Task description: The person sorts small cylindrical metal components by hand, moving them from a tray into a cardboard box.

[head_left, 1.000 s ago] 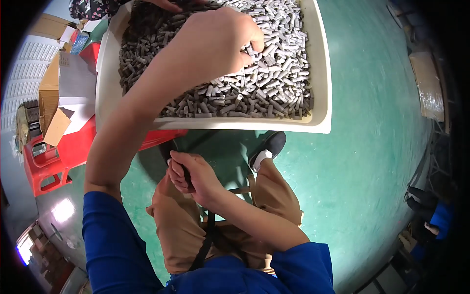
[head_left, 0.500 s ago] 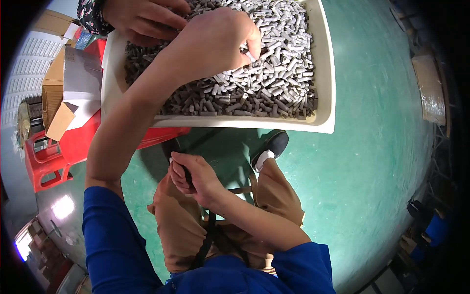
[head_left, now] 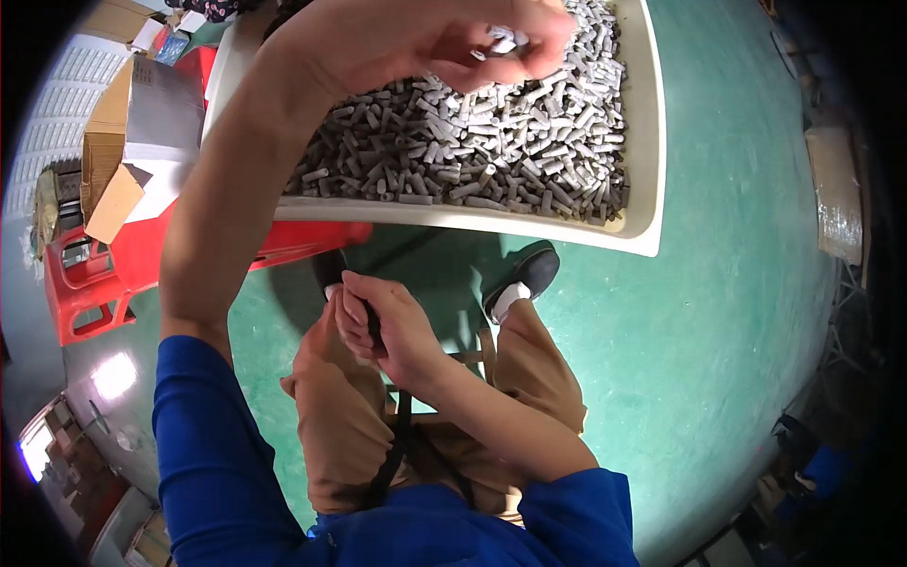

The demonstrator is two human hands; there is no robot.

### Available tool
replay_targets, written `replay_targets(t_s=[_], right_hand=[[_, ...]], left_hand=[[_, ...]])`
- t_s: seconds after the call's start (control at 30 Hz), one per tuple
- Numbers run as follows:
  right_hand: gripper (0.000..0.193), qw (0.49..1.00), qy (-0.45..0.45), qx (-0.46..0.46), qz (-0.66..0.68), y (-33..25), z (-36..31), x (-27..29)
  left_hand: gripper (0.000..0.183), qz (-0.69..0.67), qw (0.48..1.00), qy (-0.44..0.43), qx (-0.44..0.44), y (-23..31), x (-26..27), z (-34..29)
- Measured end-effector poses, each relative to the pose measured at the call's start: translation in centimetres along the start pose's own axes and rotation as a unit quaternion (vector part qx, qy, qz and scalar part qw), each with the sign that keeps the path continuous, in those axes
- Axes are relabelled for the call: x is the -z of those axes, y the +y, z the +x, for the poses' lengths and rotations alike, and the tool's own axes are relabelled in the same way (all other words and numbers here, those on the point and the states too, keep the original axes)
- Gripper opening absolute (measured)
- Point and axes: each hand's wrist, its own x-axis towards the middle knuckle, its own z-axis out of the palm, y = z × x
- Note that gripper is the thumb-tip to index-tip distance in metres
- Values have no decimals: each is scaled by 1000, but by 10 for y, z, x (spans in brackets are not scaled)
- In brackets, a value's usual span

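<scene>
Above the white tray [head_left: 520,225], my left hand [head_left: 425,42] has its fingers curled round a few small whitish cylinder pieces [head_left: 505,40]. Many small grey cylinder pieces [head_left: 453,142] fill the tray below it. My right hand [head_left: 397,326] is low, over my lap between tray and knees, closed round a black object [head_left: 375,331]. Most of that object is hidden by the fingers, so its kind cannot be made out. A black strap [head_left: 402,435] runs down below this hand.
Red plastic stools [head_left: 142,255] stand at the left under the tray's side, with an opened cardboard box [head_left: 109,156] on them. Another person's floral sleeve [head_left: 210,8] shows at the top left. A wrapped carton [head_left: 836,194] lies at the far right on the green floor.
My left hand has lifted off the pieces and shifted up and right, holding some. The other person's hand no longer shows over the tray. My right hand keeps its grip, almost unmoved.
</scene>
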Motion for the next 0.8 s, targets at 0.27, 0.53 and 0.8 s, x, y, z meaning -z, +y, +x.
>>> replay_targets(t_s=[0.27,0.53,0.8], right_hand=[[43,1000,-10,8,-10,2,2,-1],[43,1000,-6,9,-14,3,3,1],[43,1000,-3,6,-12,1,2,1]], left_hand=[[11,725,620,-44,-297,-15,-1,-7],[10,710,702,56,-22,-15,-6,-4],[16,678,733,4,-45,-28,3,0]])
